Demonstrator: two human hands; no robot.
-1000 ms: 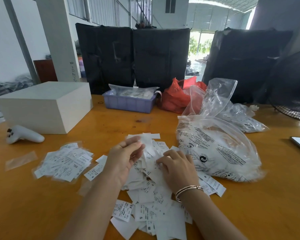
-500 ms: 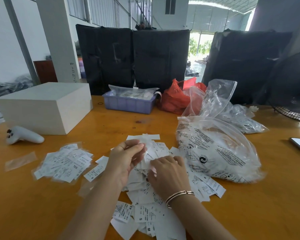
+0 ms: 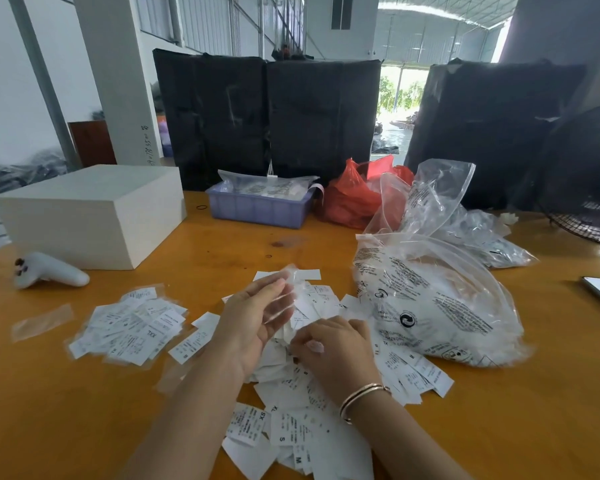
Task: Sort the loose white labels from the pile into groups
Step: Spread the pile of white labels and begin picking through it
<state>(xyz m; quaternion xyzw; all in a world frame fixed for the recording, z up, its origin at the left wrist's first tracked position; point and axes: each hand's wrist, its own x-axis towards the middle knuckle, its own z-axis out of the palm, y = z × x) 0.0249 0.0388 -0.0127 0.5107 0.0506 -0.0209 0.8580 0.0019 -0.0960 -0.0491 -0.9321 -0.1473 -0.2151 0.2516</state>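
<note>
Your left hand (image 3: 257, 320) is lifted a little above the big pile of white labels (image 3: 302, 382) in the middle of the orange table (image 3: 84, 410). Its palm is turned inward, and its fingers are bent around a small clear plastic sleeve (image 3: 290, 289) that looks blurry. Your right hand (image 3: 333, 351) rests palm down on the pile, just beside the left one. Its fingers are curled down into the labels, but you cannot tell if they pinch one. You wear thin bracelets (image 3: 361, 396) on that wrist. Some labels near you show the letters S, M and XS. To your left lies a smaller group of labels (image 3: 129, 327), apart from the pile, and one of them reads XXL. Another clear sleeve (image 3: 42, 322) lies flat farther left. A big clear bag (image 3: 437, 306) with black print sits just right of the pile, touching its edge. Farther back are a white box (image 3: 90, 216), a white controller (image 3: 49, 271), a blue tray (image 3: 257, 206) and a red bag (image 3: 354, 199).
</note>
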